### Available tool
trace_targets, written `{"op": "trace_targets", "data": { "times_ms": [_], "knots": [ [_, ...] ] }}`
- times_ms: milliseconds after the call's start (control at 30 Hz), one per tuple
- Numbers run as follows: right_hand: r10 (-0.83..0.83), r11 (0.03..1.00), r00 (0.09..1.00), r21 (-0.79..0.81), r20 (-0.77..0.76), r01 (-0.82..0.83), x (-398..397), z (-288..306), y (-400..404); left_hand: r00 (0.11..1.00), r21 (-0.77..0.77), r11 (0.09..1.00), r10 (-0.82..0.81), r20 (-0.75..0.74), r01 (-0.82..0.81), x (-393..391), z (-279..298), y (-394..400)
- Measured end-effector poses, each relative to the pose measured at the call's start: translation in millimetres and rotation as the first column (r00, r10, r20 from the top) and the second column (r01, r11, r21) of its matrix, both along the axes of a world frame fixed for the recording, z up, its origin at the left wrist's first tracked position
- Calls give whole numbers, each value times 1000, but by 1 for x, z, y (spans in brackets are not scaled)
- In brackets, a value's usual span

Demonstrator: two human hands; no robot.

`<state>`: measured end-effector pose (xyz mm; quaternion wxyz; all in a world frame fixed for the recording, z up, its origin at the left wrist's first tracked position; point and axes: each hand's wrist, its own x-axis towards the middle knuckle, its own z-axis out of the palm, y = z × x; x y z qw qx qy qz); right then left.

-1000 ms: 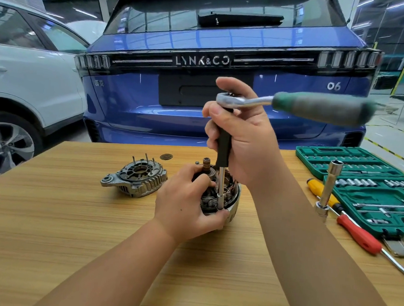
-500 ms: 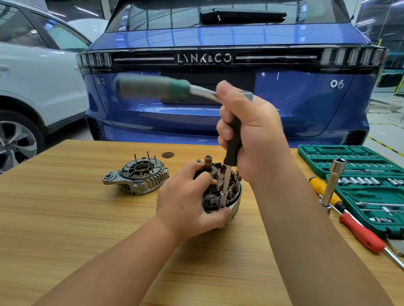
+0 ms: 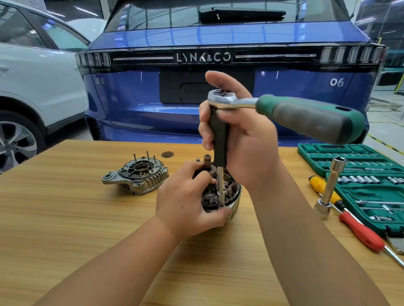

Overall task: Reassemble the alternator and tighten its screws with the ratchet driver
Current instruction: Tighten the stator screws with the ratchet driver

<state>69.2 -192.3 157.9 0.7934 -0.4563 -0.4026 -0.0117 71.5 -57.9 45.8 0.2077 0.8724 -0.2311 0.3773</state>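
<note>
Alternator parts number two on the wooden surface (image 3: pixel 52 215): an open alternator body (image 3: pixel 227 194) showing copper windings and a central shaft, and a finned grey end cover (image 3: pixel 136 176) lying apart to its left with three thin studs standing up. Left hand (image 3: pixel 189 201) clasps the body's near side. Right hand (image 3: pixel 241 136) grips the black upright stem of one ratchet driver (image 3: pixel 299 115) — green handle pointing right, socket tip down among the windings. One green socket case (image 3: pixel 367 185) and two screwdrivers (image 3: pixel 347 214) lie at right.
</note>
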Motion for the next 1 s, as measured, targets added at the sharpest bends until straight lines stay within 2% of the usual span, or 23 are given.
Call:
{"op": "trace_targets", "data": {
  "times_ms": [67, 267, 300, 367, 433, 467, 533, 633, 667, 767, 833, 900, 1000],
  "knots": [
    [56, 998, 997, 38, -46, -54, 1, 2, -2, 1000, -5, 1000, 1, 1, -1, 0, 0, 0],
    [58, 998, 983, 31, -172, -53, 1, 5, -7, 1000, 7, 1000, -15, -6, 15, 1, 0, 1],
    [17, 1000, 980, 23, -197, -13, -1, 6, -5, 1000, 11, 1000, -16, -10, 16, 1, 0, 1],
    [-189, 982, 962, -33, -195, 186, -4, 8, -1, 1000, 24, 1000, -12, -12, 12, 1, 0, 1],
    [-414, 910, 892, -89, -184, 404, -5, 10, 1, 1000, 34, 999, -12, -9, 13, 1, 0, 2],
    [-461, 887, 863, -99, -204, 450, -3, 11, 0, 1000, 36, 999, -13, -7, 14, 1, 0, 2],
    [-382, 924, 883, -110, -273, 365, -1, 11, -6, 1000, 34, 999, -19, -4, 19, 2, 0, 2],
    [-22, 1000, 958, 1, -285, 23, -1, 10, -13, 1000, 16, 1000, -22, 7, 22, 3, -1, 2],
    [11, 1000, 972, 16, -237, -7, 0, 8, -12, 1000, 17, 1000, -20, 10, 20, 3, -1, 3],
    [-174, 984, 985, -26, 6, 174, -1, 2, -4, 1000, 21, 1000, -15, 2, 15, 3, -1, 2],
    [-213, 973, 974, -72, 80, 218, 0, 0, 0, 1000, 22, 1000, -14, -12, 14, 3, -1, 1],
    [-142, 986, 986, -81, 84, 149, 0, 0, 1, 1000, 17, 1000, -13, -21, 14, 2, -1, 1],
    [63, 998, 998, -27, 14, -63, 0, 1, 0, 1000, 5, 1000, -6, -14, 6, 2, -1, 2]
  ]
}}
